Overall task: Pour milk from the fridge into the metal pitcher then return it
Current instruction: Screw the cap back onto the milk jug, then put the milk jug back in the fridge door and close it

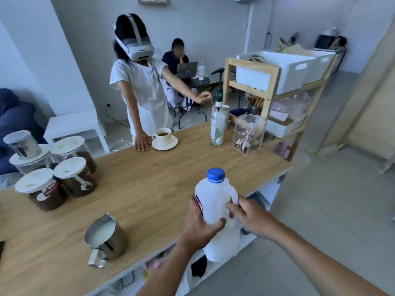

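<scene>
A white plastic milk jug (213, 201) with a blue cap on stands upright at the near right edge of the wooden counter (149, 189). My left hand (198, 227) wraps around its body from the left. My right hand (250, 218) grips its handle from the right. The metal pitcher (106, 238) stands on the counter to the left of the jug, with milk inside and its handle toward me. The fridge is not in view.
Several lidded jars of coffee (70, 176) cluster at the counter's left. A person in a headset (139, 82) stands across the counter beside a cup on a saucer (163, 137). A pump bottle (218, 124), a clear box (248, 135) and a wooden shelf (273, 92) stand at the far right.
</scene>
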Motion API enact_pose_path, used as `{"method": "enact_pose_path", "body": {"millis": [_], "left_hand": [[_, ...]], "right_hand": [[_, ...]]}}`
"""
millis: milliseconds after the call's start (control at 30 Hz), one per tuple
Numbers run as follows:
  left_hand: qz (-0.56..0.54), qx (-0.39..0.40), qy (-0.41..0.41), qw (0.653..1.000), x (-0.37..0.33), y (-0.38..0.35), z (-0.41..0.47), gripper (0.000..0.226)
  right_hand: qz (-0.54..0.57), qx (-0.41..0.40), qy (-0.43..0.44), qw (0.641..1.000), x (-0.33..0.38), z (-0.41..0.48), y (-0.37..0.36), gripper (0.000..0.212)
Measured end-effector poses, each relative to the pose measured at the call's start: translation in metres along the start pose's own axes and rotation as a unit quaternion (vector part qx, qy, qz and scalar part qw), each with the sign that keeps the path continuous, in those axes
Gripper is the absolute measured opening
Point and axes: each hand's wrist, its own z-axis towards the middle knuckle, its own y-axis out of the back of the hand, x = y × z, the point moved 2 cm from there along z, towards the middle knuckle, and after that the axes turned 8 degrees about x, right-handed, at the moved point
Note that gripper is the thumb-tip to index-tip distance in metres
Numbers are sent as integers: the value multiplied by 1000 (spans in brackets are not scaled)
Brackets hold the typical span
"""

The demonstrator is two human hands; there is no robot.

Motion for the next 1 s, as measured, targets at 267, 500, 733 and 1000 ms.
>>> {"method": "enact_pose_path", "body": {"millis": [267, 500, 733, 1000], "left_hand": [[9, 198, -88, 976, -126, -198, -30, 76], [-6, 377, -171, 910, -224, -382, -127, 83], [-13, 523, -260, 811, -305, -531, -275, 84], [-42, 668, -313, 674, -376, -628, -418, 90]], "right_hand": [[44, -157, -132, 978, -129, -202, 92, 35], [72, -285, -240, 925, -214, -431, 117, 34], [87, -396, -357, 841, -264, -650, 89, 33], [83, -490, -463, 734, -249, -826, 46, 35]]}}
